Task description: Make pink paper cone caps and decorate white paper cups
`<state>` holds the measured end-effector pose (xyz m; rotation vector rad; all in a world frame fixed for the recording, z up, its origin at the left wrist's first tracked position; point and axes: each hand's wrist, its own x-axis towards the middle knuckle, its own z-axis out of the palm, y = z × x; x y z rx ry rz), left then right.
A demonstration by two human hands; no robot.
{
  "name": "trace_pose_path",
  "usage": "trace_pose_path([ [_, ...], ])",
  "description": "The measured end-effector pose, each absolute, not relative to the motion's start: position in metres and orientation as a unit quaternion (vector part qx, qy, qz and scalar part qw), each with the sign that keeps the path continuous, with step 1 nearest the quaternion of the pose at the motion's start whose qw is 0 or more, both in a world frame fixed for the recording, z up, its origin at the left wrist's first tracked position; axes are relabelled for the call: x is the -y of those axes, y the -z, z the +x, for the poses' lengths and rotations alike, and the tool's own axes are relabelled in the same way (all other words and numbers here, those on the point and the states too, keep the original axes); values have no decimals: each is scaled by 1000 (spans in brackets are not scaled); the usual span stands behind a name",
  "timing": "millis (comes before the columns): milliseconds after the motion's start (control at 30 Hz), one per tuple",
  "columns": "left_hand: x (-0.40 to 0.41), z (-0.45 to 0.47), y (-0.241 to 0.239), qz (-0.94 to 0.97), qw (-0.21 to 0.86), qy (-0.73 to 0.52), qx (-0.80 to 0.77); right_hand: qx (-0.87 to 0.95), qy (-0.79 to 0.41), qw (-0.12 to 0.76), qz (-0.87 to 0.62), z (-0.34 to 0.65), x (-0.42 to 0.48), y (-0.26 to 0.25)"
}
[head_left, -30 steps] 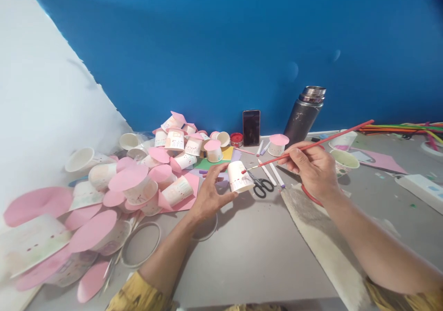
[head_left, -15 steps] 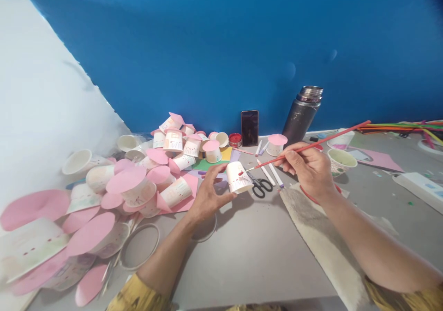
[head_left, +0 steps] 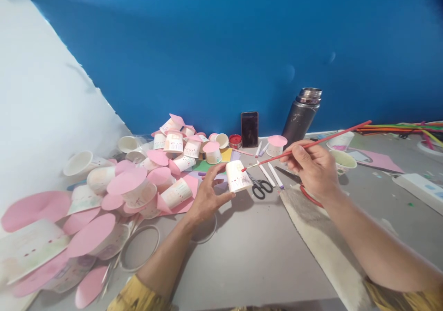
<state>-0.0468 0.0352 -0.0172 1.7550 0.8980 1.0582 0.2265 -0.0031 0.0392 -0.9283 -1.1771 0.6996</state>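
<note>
Above the table's middle, my left hand [head_left: 207,193] grips a white paper cup [head_left: 237,176] between thumb and fingers, its wide rim downward and tilted a little. Red dots and faint coloured marks run around the cup's side. My right hand [head_left: 313,170] is closed around a long red paintbrush [head_left: 328,137]. The brush's red-coloured tip meets, or is very close to, the upper right of the cup's side. Black-handled scissors [head_left: 262,188] lie just behind and to the right of the cup.
Decorated cups with pink paper discs [head_left: 126,182] crowd the left side. Behind stand a phone [head_left: 249,129], a red paint pot [head_left: 235,140] and a dark flask [head_left: 302,115]. Markers [head_left: 276,176] and a stained cloth [head_left: 311,237] lie nearer. A green-lined cup [head_left: 343,159] stands right.
The brush tip has shifted slightly left and up along the cup. My right hand has moved a little to the right. My left hand keeps the cup nearly still.
</note>
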Motion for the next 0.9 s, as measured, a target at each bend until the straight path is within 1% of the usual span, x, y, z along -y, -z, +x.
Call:
trace_pose_path([
  [200,-39,-47,22,674,488,-441,-335,472,-333,715,-395,230,-2,-39],
  [500,-37,-45,18,673,486,-438,-344,550,-320,669,-385,225,0,-32],
  [800,-39,-46,22,675,485,-439,-341,579,-284,650,-402,225,1,-29],
  [900,-38,-45,21,672,489,-440,-341,565,-292,660,-400,225,2,-32],
])
